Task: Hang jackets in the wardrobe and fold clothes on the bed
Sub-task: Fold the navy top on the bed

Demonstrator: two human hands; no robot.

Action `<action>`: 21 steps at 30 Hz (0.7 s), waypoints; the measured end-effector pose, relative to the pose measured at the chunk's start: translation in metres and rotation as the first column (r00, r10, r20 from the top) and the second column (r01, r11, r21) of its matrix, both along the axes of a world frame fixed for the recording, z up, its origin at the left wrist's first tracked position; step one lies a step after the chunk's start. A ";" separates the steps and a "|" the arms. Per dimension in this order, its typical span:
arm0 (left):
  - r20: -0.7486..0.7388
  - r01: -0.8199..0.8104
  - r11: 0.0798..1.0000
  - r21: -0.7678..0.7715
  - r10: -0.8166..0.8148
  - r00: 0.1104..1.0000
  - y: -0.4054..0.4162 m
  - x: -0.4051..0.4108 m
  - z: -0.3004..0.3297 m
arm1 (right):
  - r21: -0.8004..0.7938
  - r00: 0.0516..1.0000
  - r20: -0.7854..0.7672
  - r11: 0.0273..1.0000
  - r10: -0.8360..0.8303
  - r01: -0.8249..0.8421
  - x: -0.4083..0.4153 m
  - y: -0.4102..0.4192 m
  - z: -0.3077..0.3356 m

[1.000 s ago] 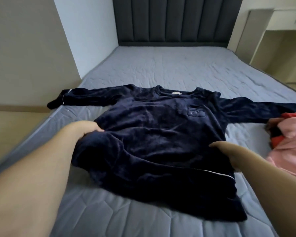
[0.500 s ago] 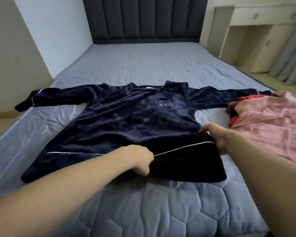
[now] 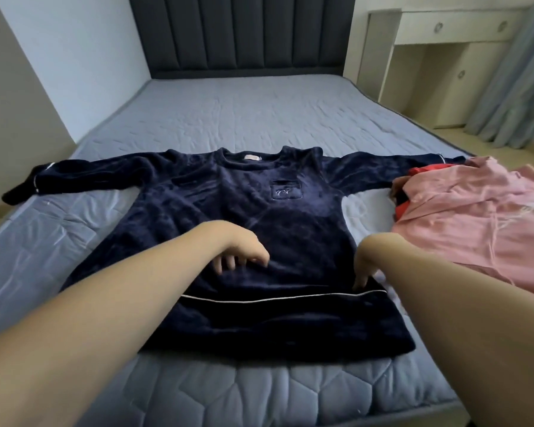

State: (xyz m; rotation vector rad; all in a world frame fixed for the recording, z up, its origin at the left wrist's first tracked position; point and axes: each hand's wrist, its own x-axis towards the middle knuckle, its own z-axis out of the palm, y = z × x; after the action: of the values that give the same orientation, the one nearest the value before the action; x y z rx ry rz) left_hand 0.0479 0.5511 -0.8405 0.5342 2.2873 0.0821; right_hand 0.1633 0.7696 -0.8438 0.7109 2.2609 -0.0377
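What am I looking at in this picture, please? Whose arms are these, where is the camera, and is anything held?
There is no machine here. A person wears a camera on the head, looking forward and down, so you see their own arms. The left hand and the right hand are over a dark blue top spread flat on the bed, sleeves out. The fingers look relaxed and touch the fabric; nothing is gripped. A pink garment lies to the right, with something red under it.

Soft daylight from the right, wide-angle bending at edges, slight motion blur
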 end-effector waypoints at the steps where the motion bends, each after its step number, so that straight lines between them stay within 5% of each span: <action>1: -0.217 0.035 0.999 -0.010 -0.037 0.976 -0.011 -0.004 -0.010 | 0.111 0.994 -0.092 0.992 0.061 -0.051 -0.007 -0.008 -0.005; 3: -0.446 0.013 0.998 -0.062 -0.039 0.894 -0.041 -0.005 -0.039 | 0.155 0.926 -0.359 0.986 0.114 -0.061 -0.023 -0.026 -0.024; 6: -0.364 -0.109 0.991 -0.083 0.072 0.929 -0.094 0.009 -0.093 | 0.030 0.798 -0.568 0.974 0.202 -0.225 -0.045 -0.066 -0.058; 21: -0.558 -0.269 0.954 0.131 0.295 0.775 -0.077 -0.085 -0.125 | 0.086 0.751 -0.629 0.978 0.203 -0.192 -0.144 -0.064 -0.124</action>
State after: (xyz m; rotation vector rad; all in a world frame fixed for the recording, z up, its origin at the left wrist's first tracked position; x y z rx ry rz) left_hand -0.0375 0.4737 -0.9655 0.2422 2.9597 0.1335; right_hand 0.0192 0.7058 -0.9679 0.5005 2.9875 -0.1847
